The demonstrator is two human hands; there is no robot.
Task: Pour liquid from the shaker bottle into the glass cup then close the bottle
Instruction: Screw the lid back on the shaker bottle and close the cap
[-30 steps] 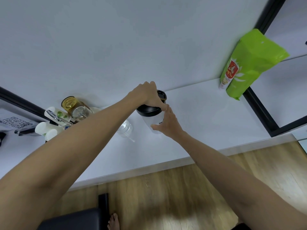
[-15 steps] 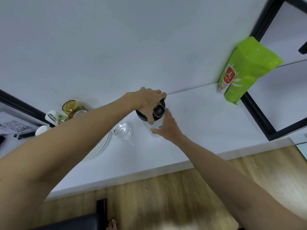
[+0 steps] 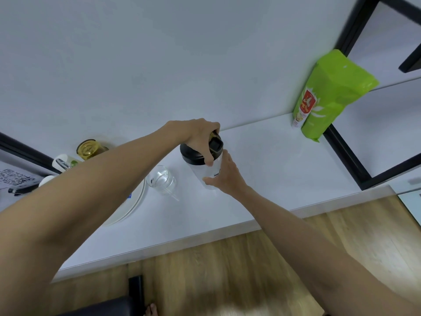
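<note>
The shaker bottle (image 3: 208,173) has a clear body and a black lid (image 3: 193,155), and stands upright on the white counter (image 3: 262,169). My left hand (image 3: 197,135) grips the lid from above, fingers wrapped over its rim beside the black flip cap (image 3: 216,144). My right hand (image 3: 225,176) holds the bottle's clear body from the near right side. The glass cup (image 3: 161,179) stands just left of the bottle, apart from it, with some clear liquid in it.
White plates (image 3: 134,201) lie left of the cup, partly under my left arm. An amber jar (image 3: 87,148) and small items sit at the back left. A green bag (image 3: 328,96) leans at the back right by a black frame (image 3: 346,156). Wooden floor lies below the counter edge.
My left hand has turned on the lid, its fingers shifting round the rim. The flip cap now shows beside the fingers. The camera has tilted, moving everything lower in view.
</note>
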